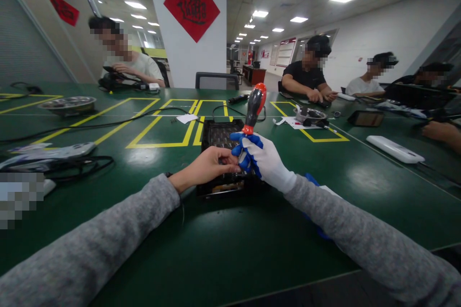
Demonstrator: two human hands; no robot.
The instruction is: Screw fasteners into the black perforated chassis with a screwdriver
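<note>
My right hand [268, 160], in a white glove with blue fingers, is closed around a screwdriver [255, 105]. Its red and black handle sticks up above the fist, tilted slightly to the right. My bare left hand [212, 165] is closed in a pinch right beside the gloved fingers, close to the screwdriver's lower end. Whatever its fingertips hold is too small or hidden to make out. Below both hands lies a black plastic housing [218, 130] with a ribbed inside, partly covered by them.
A blue and white glove [312, 180] lies under my right forearm. Metal bowls [68, 104] stand at left and right, with cables [144, 112] across the green table [162, 230]. A white power strip [394, 148] lies right. Several people sit opposite and at right.
</note>
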